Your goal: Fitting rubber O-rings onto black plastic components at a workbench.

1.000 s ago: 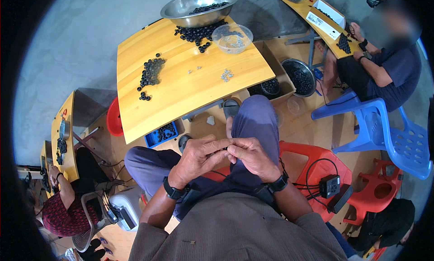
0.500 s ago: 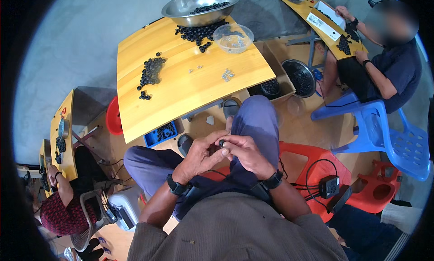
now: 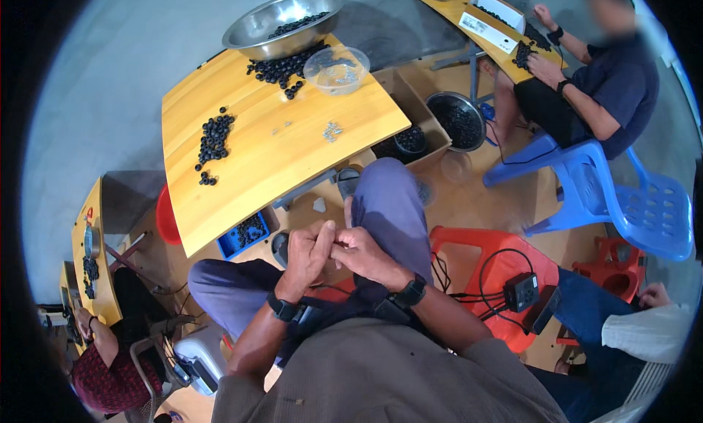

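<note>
Hands meet over the lap
The left hand and right hand touch, fingers curled together; any small part between them is hidden.

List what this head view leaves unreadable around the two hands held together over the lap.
- Whatever sits between the left hand and right hand: covered by the fingers and too small to identify.
- Each hand's grip: fingertips overlap, so closed or open is unclear.
- Small pale pieces on the yellow table: too tiny to name.
- Blue bin under the table: partly hidden by the table edge.
</note>
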{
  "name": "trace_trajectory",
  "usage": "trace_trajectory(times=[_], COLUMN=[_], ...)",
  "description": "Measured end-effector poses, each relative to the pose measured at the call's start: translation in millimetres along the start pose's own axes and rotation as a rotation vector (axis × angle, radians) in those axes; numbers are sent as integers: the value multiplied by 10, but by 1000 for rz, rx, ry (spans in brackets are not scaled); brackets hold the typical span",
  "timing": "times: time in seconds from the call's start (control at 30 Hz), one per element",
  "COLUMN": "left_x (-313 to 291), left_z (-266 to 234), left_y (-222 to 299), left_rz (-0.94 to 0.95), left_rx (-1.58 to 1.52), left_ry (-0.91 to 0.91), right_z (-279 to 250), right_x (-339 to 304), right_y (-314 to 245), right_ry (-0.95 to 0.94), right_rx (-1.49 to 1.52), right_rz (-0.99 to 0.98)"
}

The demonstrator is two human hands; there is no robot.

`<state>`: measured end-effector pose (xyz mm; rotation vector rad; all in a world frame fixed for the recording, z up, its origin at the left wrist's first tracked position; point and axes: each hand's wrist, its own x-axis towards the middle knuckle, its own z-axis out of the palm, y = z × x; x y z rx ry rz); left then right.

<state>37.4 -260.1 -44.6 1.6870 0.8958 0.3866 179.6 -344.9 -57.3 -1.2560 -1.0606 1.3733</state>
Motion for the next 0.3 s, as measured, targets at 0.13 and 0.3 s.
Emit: trace_trajectory(times=[0.13, 0.3], left_x=[-17, -301], left_z=[-15, -289], left_y=[-71, -36], left_rz=[345, 103], left_rx=[-147, -91], left_ry=[165, 214], right_z=[-166, -792], right_x=[47, 126], right_y=[47, -221], right_ry=[-27, 328], right_rx=[292, 377], right_rz=[-41, -129])
